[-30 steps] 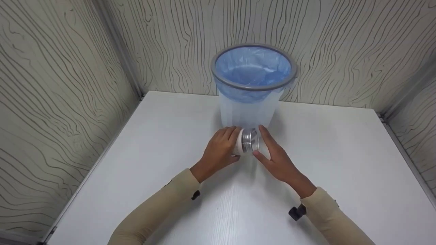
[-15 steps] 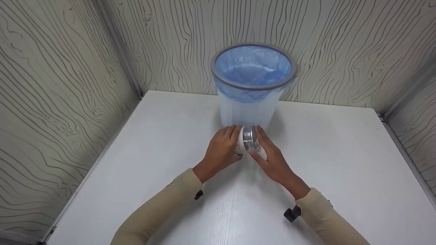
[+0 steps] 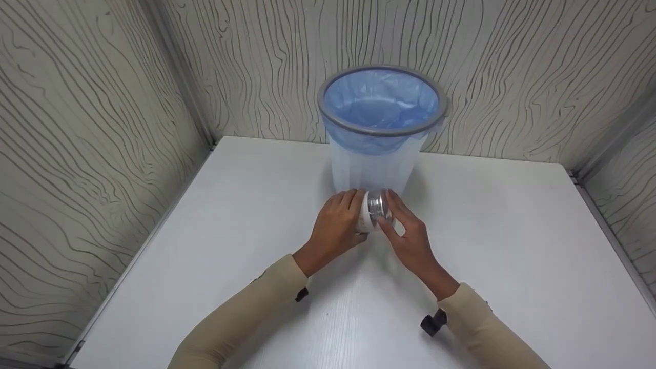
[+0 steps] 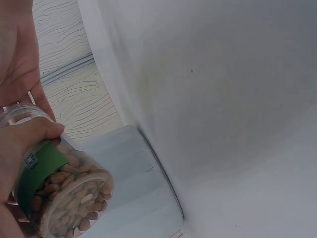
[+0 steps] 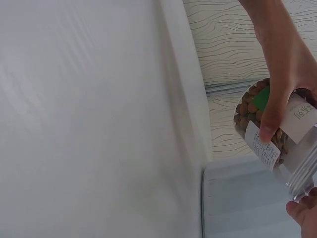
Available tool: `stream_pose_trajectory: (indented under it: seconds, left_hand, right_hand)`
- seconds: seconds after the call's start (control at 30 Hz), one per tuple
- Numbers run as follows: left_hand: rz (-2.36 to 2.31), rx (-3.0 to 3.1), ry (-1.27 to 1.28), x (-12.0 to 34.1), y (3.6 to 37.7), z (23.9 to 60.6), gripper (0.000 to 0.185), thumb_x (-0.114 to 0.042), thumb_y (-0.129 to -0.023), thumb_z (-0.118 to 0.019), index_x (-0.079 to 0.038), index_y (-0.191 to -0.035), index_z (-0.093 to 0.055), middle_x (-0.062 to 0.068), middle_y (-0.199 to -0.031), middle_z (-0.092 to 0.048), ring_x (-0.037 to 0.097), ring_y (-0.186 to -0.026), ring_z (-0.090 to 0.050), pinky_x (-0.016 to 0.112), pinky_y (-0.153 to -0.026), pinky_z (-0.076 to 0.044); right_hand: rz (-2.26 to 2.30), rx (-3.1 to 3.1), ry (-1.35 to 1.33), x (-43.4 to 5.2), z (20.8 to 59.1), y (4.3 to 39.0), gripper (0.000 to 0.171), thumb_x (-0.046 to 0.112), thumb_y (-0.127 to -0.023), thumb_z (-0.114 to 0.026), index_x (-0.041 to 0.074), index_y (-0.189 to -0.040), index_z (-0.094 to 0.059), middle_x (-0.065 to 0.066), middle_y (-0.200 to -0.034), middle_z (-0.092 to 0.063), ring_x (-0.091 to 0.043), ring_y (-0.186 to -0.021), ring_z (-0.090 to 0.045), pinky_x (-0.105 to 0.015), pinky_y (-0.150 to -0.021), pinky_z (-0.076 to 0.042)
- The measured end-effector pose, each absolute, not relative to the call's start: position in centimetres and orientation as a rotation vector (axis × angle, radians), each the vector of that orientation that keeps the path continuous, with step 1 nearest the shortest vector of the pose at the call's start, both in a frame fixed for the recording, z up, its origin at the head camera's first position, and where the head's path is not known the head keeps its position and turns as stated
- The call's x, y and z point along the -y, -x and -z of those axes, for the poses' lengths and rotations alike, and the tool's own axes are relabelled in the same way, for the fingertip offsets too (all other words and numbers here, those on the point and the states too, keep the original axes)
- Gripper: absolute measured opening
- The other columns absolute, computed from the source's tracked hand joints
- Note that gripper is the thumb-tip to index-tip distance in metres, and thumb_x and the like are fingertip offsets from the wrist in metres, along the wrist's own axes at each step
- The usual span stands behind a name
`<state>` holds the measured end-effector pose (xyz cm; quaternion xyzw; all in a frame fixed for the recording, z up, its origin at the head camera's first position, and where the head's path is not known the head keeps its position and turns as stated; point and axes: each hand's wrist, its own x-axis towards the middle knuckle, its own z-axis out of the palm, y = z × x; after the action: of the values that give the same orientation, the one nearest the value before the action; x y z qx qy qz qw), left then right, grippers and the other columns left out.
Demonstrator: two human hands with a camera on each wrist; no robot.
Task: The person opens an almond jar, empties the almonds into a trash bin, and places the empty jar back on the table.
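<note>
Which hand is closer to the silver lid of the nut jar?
Right. The right hand has its fingers on the silver lid. The left hand grips the nut jar by its body, beside the lid.

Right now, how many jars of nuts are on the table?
1: the clear jar of nuts held between the left hand and right hand, in front of the bin.

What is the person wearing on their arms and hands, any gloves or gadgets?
No gloves: the left hand and right hand are bare. Both arms wear long beige sleeves reaching the wrists. A small black device sits under the right wrist, and a smaller black piece shows at the left cuff.
</note>
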<state>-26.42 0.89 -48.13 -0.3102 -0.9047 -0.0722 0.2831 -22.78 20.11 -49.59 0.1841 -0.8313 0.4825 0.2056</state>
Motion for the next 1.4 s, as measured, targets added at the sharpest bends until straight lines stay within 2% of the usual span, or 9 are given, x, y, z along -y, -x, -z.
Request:
stream_pose_trajectory:
  seconds: [0.37, 0.57, 0.73, 0.87, 0.97, 1.23, 1.4]
  left_hand:
    - [0.189, 2.426, 0.820, -1.5, 26.1, 47.8, 0.094, -0.048, -0.069, -0.090, -0.002, -0.141, -0.052, 0.012, -0.131, -0.063, 0.026, -0.119, -0.063, 0.039, -0.104, -0.051]
    - [0.183, 2.428, 0.808, -1.9, 25.9, 47.5, 0.093, -0.048, -0.069, -0.090, -0.002, -0.140, -0.052, 0.012, -0.130, -0.063, 0.025, -0.117, -0.064, 0.038, -0.101, -0.053]
    - [0.197, 2.430, 0.810, -2.1, 25.8, 47.5, 0.094, -0.048, -0.068, -0.090, -0.002, -0.140, -0.052, 0.012, -0.130, -0.063, 0.026, -0.118, -0.064, 0.039, -0.101, -0.053]
    - [0.198, 2.409, 0.816, -2.3, 25.9, 47.3, 0.093, -0.048, -0.068, -0.091, -0.002, -0.140, -0.053, 0.012, -0.129, -0.064, 0.025, -0.116, -0.064, 0.037, -0.102, -0.052]
    - [0.193, 2.397, 0.819, -2.3, 25.9, 47.2, 0.092, -0.046, -0.067, -0.091, -0.003, -0.139, -0.053, 0.011, -0.129, -0.064, 0.025, -0.116, -0.065, 0.036, -0.103, -0.051]
    - [0.219, 2.417, 0.835, -2.1, 25.8, 47.2, 0.093, -0.045, -0.068, -0.092, -0.003, -0.141, -0.053, 0.012, -0.132, -0.063, 0.026, -0.118, -0.064, 0.037, -0.104, -0.050]
    - [0.246, 2.402, 0.842, -2.1, 25.8, 47.1, 0.091, -0.045, -0.069, -0.091, -0.003, -0.141, -0.053, 0.012, -0.132, -0.063, 0.026, -0.119, -0.063, 0.037, -0.105, -0.050]
  right_hand:
    - [-1.446, 2.230, -0.452, -20.2, 49.5, 22.9, 0.057, 0.022, -0.098, -0.069, 0.016, -0.150, -0.048, -0.012, -0.156, -0.044, -0.020, -0.144, -0.041, -0.025, -0.113, -0.035]
    - [-1.487, 2.202, -0.419, -20.3, 49.3, 22.8, 0.054, 0.021, -0.097, -0.070, 0.015, -0.148, -0.051, -0.009, -0.153, -0.047, -0.018, -0.141, -0.044, -0.023, -0.111, -0.037]
    - [-1.523, 2.139, -0.393, -20.2, 49.2, 22.7, 0.052, 0.010, -0.094, -0.072, 0.009, -0.143, -0.055, -0.011, -0.149, -0.051, -0.022, -0.138, -0.048, -0.018, -0.107, -0.039]
    - [-1.565, 2.061, -0.440, -19.8, 48.1, 21.9, 0.049, -0.002, -0.092, -0.071, -0.005, -0.138, -0.055, -0.023, -0.146, -0.050, -0.034, -0.137, -0.047, -0.020, -0.106, -0.040]
    - [-1.595, 2.028, -0.481, -19.6, 47.1, 21.3, 0.048, -0.007, -0.091, -0.070, -0.011, -0.135, -0.054, -0.028, -0.145, -0.049, -0.039, -0.135, -0.046, -0.022, -0.106, -0.041]
    - [-1.583, 2.062, -0.532, -19.9, 46.4, 20.8, 0.048, -0.006, -0.091, -0.070, -0.012, -0.136, -0.054, -0.028, -0.146, -0.047, -0.042, -0.136, -0.045, -0.023, -0.107, -0.040]
    - [-1.508, 2.110, -0.484, -19.8, 46.1, 20.6, 0.052, -0.002, -0.091, -0.072, -0.007, -0.140, -0.054, -0.023, -0.148, -0.050, -0.037, -0.138, -0.046, -0.024, -0.108, -0.040]
